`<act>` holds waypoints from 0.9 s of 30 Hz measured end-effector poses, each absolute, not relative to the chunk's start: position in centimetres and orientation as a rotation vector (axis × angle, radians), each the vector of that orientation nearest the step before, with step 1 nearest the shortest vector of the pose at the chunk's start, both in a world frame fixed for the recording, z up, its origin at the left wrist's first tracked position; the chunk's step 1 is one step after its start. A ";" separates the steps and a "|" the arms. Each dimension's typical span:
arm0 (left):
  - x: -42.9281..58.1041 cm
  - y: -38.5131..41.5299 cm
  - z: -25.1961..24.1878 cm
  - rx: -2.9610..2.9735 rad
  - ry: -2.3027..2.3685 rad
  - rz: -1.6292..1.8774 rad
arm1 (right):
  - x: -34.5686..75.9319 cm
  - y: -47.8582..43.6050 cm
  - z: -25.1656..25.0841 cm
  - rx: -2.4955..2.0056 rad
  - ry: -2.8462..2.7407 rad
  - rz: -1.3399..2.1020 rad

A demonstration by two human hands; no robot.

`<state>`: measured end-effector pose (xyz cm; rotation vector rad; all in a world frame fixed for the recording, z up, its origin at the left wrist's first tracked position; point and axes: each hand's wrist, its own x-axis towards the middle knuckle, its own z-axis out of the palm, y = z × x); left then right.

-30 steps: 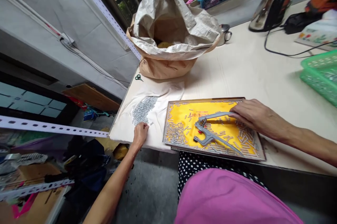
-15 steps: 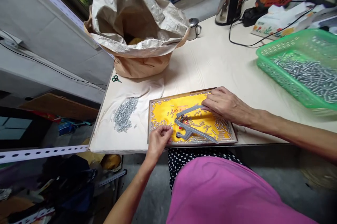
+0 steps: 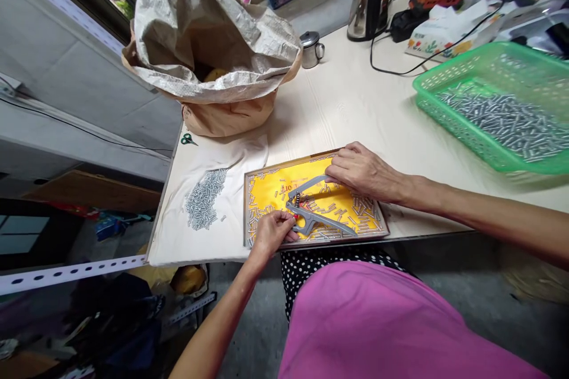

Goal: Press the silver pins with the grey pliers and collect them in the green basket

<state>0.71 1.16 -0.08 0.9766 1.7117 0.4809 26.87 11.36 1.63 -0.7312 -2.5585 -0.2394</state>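
My right hand (image 3: 360,170) is closed on the upper handle of grey snap-fastener pliers (image 3: 313,217), whose handles are spread apart over a shallow tray (image 3: 247,213). At the pliers' jaw is my left hand (image 3: 272,231), its thumb and forefinger pinched together; whatever lies between the fingertips is too small to make out. A bit of red shows beside the jaw. Yellow lining with printed letters covers the tray's floor, and many small silver metal pins (image 3: 364,207) are strewn over it.
Left of the tray, a pile of similar pins (image 3: 205,201) lies on white cloth. Behind stand a large open sack (image 3: 231,112), small scissors (image 3: 189,139), a lidded metal mug (image 3: 312,51) and a kettle (image 3: 371,2). A green basket (image 3: 466,142) of metal pins sits at right.
My left hand has moved in from the tray's left side to the pliers' jaw. The right hand keeps its hold on the handle. The whole view has shifted slightly.
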 end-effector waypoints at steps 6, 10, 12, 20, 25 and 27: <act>0.4 1.2 0.6 0.943 1.691 0.467 | 25.6 12.5 1.3 -0.772 -2.578 -0.270; 0.4 1.3 1.0 0.954 1.689 0.405 | 25.8 11.9 1.0 -0.794 -2.594 -0.289; 0.5 1.8 1.2 0.980 1.687 0.348 | 26.2 11.5 0.9 -0.786 -2.607 -0.314; 0.2 3.4 0.9 1.196 1.642 0.149 | 26.4 10.9 1.1 -0.772 -2.592 -0.305; 0.2 2.9 1.0 1.154 1.653 0.173 | 26.2 10.1 1.3 -0.812 -2.607 -0.182; 0.3 2.6 1.1 1.146 1.656 0.222 | 26.1 9.3 1.2 -0.859 -2.605 -0.148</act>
